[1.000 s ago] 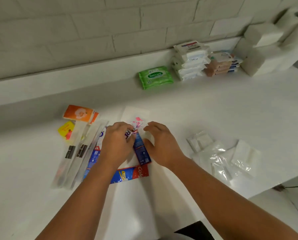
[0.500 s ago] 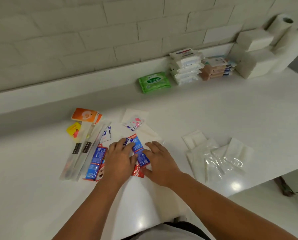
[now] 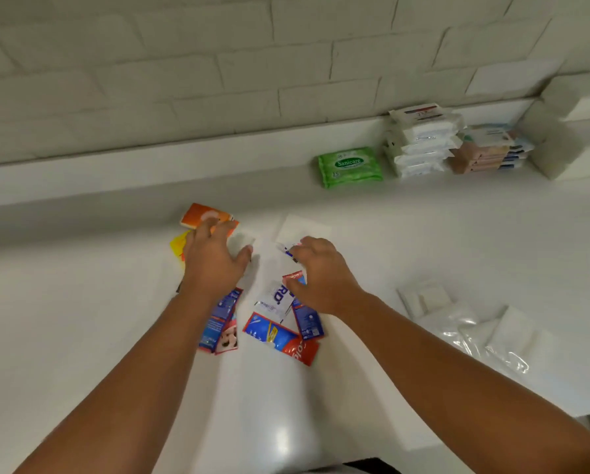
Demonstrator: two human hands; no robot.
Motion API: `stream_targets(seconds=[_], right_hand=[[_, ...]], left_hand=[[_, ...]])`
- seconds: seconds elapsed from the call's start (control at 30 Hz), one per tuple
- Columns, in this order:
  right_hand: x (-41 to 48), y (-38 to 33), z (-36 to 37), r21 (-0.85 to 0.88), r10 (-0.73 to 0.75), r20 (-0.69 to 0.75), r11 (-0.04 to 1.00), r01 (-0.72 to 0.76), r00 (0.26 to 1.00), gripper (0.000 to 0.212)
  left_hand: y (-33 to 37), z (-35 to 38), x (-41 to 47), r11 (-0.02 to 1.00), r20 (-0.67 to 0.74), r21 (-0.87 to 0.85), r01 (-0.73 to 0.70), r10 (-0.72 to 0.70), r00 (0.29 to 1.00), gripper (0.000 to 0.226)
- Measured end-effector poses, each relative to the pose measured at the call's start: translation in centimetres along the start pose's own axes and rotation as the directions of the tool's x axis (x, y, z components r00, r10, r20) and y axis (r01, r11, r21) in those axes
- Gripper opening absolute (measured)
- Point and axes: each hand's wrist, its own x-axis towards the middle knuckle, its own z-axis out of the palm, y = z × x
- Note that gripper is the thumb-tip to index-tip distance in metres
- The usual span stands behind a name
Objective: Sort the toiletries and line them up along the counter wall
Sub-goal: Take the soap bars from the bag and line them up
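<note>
Lifting off the sachet pile (image 3: 276, 335) they pressed flat a moment ago, both hands have moved toward the wall. The left hand (image 3: 214, 265), fingers spread and holding nothing, hovers over the orange packet (image 3: 201, 213). The right hand (image 3: 321, 275) curls over a small sachet (image 3: 287, 250); whether it is pinched I cannot tell. This group looks unsorted: red, blue and white sachets lie overlapped and askew, nearer me and left of the green wipes pack (image 3: 350, 165) at the wall.

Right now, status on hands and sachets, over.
Left hand open over orange pack. Right hand over sachets, grip unclear. Wipes at wall; nothing blocking.
</note>
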Motion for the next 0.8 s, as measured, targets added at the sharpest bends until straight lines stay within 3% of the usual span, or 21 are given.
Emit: stream_targets(seconds=[0.13,0.23,0.3,0.47,0.8], right_hand=[[4.4,-0.4,1.1,-0.083,0.048,0.083,0.996,-0.042,0.995,0.075],[5.9,-0.2,2.1,-0.160,0.065,0.089,0.986,-0.050,0.994,0.078],[6.2,0.1,2.7,-0.201,0.085,0.126,0.978,-0.059,0.988,0.079],[4.3,0.7,4.2,-0.219,0.036,0.152,0.976,-0.002,0.988,0.081],[-1.4,0.7,4.1,-0.186,-0.024,0.180,0.981,0.058,0.983,0.074]], left_hand=[[-2.9,0.5,5.6,0.987,0.150,0.111,0.114,-0.130,0.980,0.088],[-3.4,1.0,7.3,0.963,0.296,0.146,0.225,-0.259,0.919,0.096],[-3.5,1.2,7.7,0.959,0.341,0.182,0.219,-0.271,0.900,0.096],[-3.8,2.7,5.8,0.973,0.295,0.208,0.097,-0.157,0.943,0.079],[-0.1,3.2,-2.0,0.977,0.256,0.175,0.123,-0.166,0.952,0.077]])
